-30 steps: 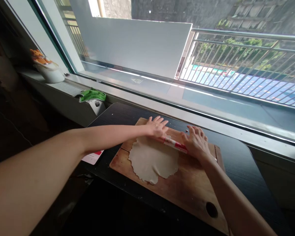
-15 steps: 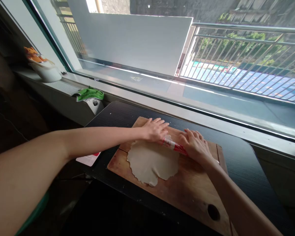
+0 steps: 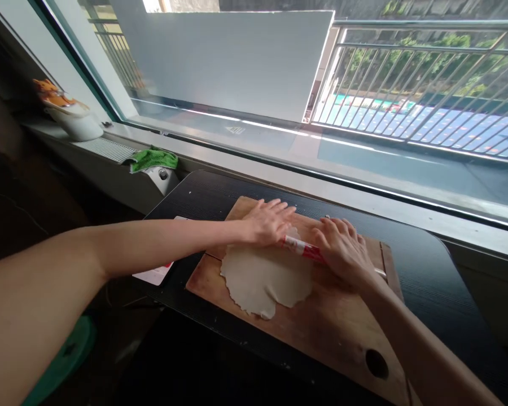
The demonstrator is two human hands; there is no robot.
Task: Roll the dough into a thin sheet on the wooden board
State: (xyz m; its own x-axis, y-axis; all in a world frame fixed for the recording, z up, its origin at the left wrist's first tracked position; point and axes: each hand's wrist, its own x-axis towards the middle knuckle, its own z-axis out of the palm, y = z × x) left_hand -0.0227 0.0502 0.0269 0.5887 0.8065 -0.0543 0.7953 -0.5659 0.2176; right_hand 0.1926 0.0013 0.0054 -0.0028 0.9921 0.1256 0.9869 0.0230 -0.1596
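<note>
A thin, flat sheet of dough (image 3: 262, 282) with a ragged edge and a notch in its near side lies on a wooden cutting board (image 3: 322, 338). Across its far part runs a slim red-and-white cylinder (image 3: 303, 248), like a rolling pin with a printed wrap. My left hand (image 3: 268, 221) rests palm-down on the cylinder's left part, fingers stretched out. On its right part lies my right hand (image 3: 342, 245), also palm-down with fingers extended. Both palms hide much of the cylinder; a shiny end (image 3: 380, 273) shows beyond my right wrist.
The board rests on a black table (image 3: 432, 276) beside a large window. A pink-and-white card (image 3: 154, 275) lies under my left forearm. On the ledge at left are a green cloth (image 3: 154, 160) and a white pot (image 3: 78, 121). A green stool (image 3: 70, 349) stands below left.
The view has tilted slightly downward. Both hands stay flat on the cylinder, with only a slight shift; the dough looks much the same.
</note>
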